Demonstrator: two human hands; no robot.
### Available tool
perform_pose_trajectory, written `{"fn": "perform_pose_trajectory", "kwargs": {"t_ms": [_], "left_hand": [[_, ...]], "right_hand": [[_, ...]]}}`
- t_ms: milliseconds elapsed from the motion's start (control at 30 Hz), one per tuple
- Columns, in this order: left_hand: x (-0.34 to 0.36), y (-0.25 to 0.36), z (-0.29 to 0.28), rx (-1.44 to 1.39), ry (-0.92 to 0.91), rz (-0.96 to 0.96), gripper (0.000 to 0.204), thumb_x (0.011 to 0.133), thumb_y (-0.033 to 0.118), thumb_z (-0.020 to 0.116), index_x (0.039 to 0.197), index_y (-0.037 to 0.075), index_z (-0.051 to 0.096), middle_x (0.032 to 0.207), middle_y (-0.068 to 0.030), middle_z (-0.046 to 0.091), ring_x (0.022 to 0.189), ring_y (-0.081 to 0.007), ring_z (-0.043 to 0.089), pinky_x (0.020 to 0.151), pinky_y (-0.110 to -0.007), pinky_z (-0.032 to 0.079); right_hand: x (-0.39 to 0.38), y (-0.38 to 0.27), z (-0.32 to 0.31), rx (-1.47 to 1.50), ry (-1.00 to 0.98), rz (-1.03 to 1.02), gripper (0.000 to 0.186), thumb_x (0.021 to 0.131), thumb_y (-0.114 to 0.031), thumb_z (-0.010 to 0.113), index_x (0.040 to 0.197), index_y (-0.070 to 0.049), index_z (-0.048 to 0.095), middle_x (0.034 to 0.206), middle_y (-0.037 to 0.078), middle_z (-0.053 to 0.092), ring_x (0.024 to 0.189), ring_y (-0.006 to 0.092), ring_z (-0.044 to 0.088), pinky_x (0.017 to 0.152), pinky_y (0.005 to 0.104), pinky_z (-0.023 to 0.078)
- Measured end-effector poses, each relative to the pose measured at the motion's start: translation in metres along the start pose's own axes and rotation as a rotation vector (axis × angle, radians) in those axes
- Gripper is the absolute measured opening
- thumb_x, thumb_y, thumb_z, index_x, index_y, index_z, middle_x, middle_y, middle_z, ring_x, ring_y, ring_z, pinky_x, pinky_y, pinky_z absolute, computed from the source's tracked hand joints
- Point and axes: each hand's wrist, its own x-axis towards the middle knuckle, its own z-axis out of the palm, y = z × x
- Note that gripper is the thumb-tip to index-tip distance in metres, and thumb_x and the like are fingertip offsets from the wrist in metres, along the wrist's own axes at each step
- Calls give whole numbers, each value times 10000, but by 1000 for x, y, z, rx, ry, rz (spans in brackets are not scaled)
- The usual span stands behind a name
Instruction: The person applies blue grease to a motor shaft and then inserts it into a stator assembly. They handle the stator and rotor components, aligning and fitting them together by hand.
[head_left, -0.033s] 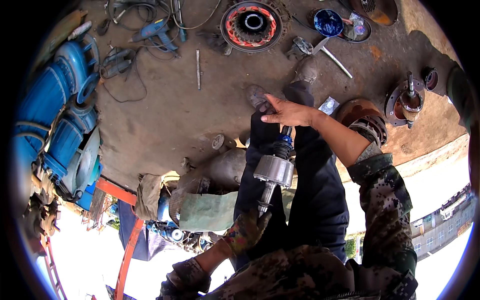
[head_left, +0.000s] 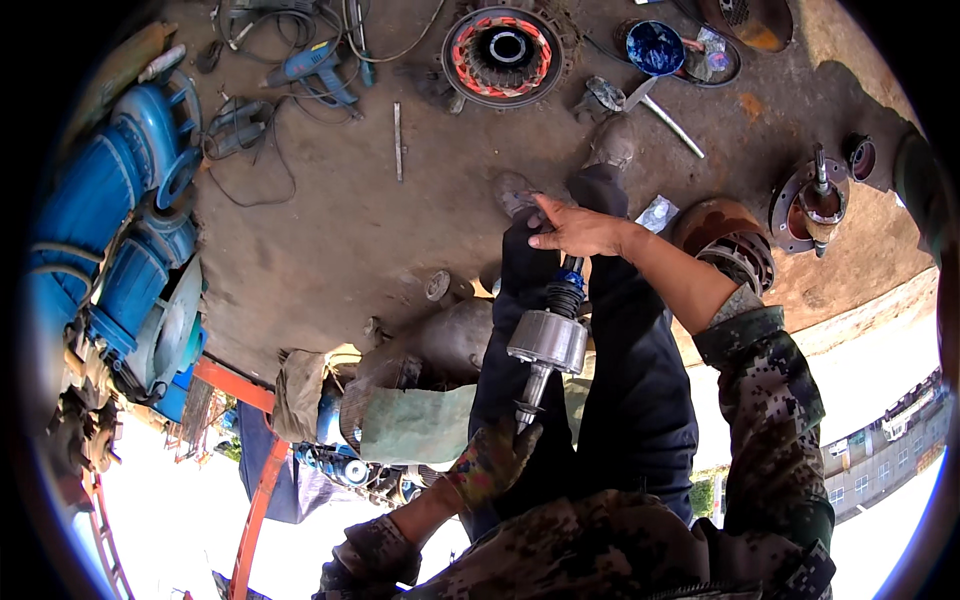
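Note:
A motor rotor (head_left: 548, 341) with a bright metal body, a bare shaft at its near end and dark bearings at its far end is held lengthwise in front of my legs. My left hand (head_left: 493, 462), in a patterned work glove, is closed around the near shaft end. Over the far end, just beyond a blue-smeared part of the shaft, lies my bare right hand (head_left: 588, 230). Its thumb and forefinger stretch leftward, apart from each other; its other fingers are hidden and seem to support the shaft from below.
A round motor housing with red windings (head_left: 503, 57) stands ahead, with a pot of blue paste (head_left: 655, 47) to its right. Blue pumps (head_left: 95, 190) line the left. A power drill (head_left: 313, 70), cables and a metal bar (head_left: 398, 142) lie on the floor. Flanged parts (head_left: 797, 212) sit right.
The scene shifts very slightly in view. Both hands stay in place on the rotor.

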Motion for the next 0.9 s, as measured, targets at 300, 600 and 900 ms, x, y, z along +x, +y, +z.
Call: {"fn": "perform_pose_trajectory", "kwargs": {"t_ms": [300, 600, 900], "left_hand": [[16, 37, -45, -202, 302, 20, 299, 1043, 363, 627, 1054, 66, 605, 691, -39, 586, 531, -194, 572, 509, -349, 465], [71, 41, -130, -1552, 24, -560, 225, 1083, 345, 577, 1024, 128, 559, 718, 53, 454, 541, -64, 422, 452, -243, 331], [177, 31, -232, -1295, 154, -527, 268, 1060, 361, 599, 923, 152, 504, 644, 56, 413, 472, -72, 359, 444, -252, 285]], "right_hand": [[-28, 32, 20, 1146, 752, 139, 352, 1003, -144, 693, 1315, -139, 531, 1057, 53, 686, 907, 181, 642, 806, 334, 513], [-87, 12, 64, 1306, 658, -50, 551, 1005, -188, 699, 1486, -175, 430, 1108, 54, 688, 928, 163, 630, 797, 343, 502], [-54, 5, 95, 1596, 654, -195, 676, 1033, -222, 652, 1599, -179, 286, 1212, 79, 645, 975, 186, 615, 856, 394, 492]]}}
